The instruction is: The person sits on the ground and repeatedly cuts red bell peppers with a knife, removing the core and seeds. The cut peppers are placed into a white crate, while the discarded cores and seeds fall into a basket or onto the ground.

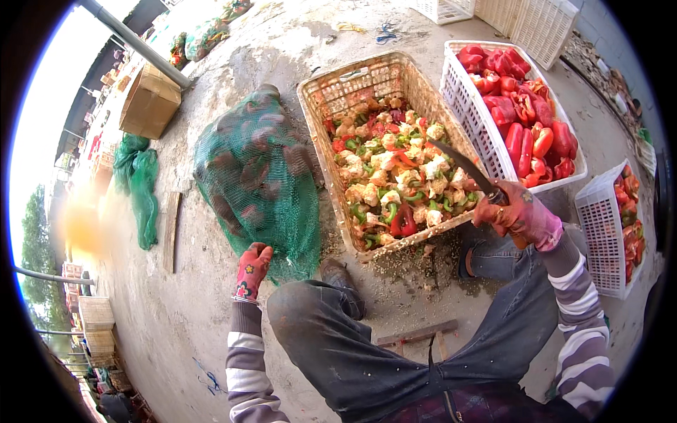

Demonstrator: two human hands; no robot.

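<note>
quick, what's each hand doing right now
left hand: closed on the green mesh sack
right hand: closed on a knife

Green mesh sack (257, 176), bulging with dark rounded lumps, slumped on the concrete and gripped at its lower edge by the gloved left hand (252, 269). Dark-bladed knife (465, 169) held in the gloved right hand (518, 215), blade angled up-left over a tan crate's rim.

cardboard box (149, 102) far left | white crate of red peppers (522, 127) right | green netting heap (138, 185) left
</note>
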